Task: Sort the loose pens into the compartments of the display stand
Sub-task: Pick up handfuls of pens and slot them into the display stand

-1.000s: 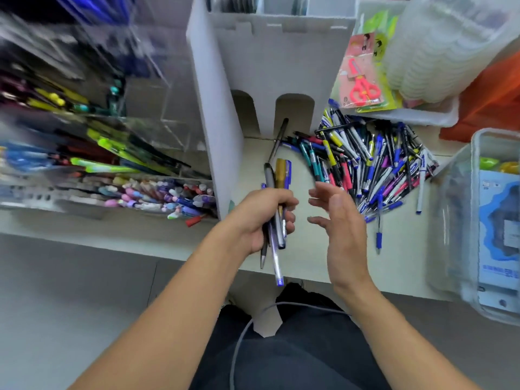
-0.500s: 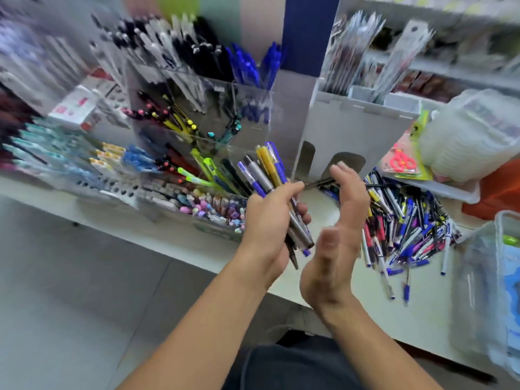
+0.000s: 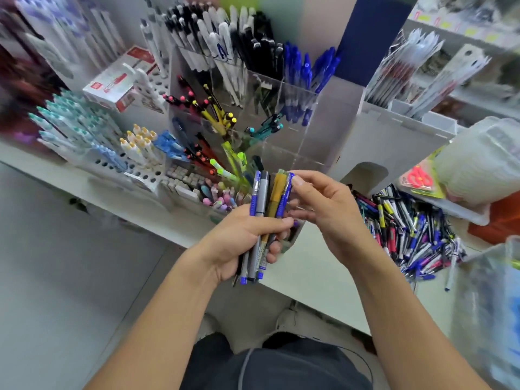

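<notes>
Pens (image 3: 263,220) stand bundled in closed left fingers (image 3: 277,222); right fingers (image 3: 298,181) pinch one top.

A stationery shop: a clear display stand (image 3: 253,114) holds pens grouped by kind in compartments, a perforated rack (image 3: 112,161) carries rows of markers, packaged goods (image 3: 422,66) hang on shelves behind, and loose pens (image 3: 408,229) lie heaped on the counter (image 3: 323,277).

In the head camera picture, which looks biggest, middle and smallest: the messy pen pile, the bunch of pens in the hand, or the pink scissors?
1. Messy pen pile.
2. Bunch of pens in the left hand; nearer the camera, so it looks bigger than it is.
3. Pink scissors.
</notes>
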